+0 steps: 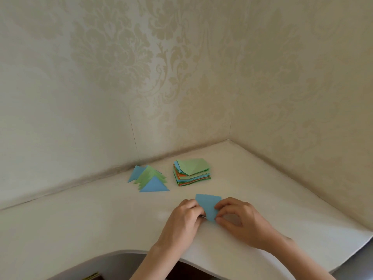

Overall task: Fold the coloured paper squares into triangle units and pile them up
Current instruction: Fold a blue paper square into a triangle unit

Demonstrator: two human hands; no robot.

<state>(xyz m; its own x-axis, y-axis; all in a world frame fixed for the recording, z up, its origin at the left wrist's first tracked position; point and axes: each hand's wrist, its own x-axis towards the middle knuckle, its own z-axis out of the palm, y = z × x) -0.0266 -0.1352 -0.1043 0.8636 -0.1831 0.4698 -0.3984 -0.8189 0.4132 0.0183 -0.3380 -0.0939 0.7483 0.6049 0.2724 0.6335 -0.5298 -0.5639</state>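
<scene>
The small light-blue paper square (207, 209) lay flat on the white tabletop (101, 219), pinned between the two hands. The left hand (185, 217) gripped its left edge with curled fingers; the right hand (236, 221) pinched its right edge between thumb and forefinger. The step in hand looked like an early fold of a new unit, and the next move would likely call for bringing one edge across to meet the other squarely before creasing. Beyond the left hand, well apart, lay the spread pile of blue and green folded paper triangles (150, 179). Beyond both hands, just beside that pile, sat the stack of unfolded coloured paper squares (191, 172). No containers were in view.
</scene>
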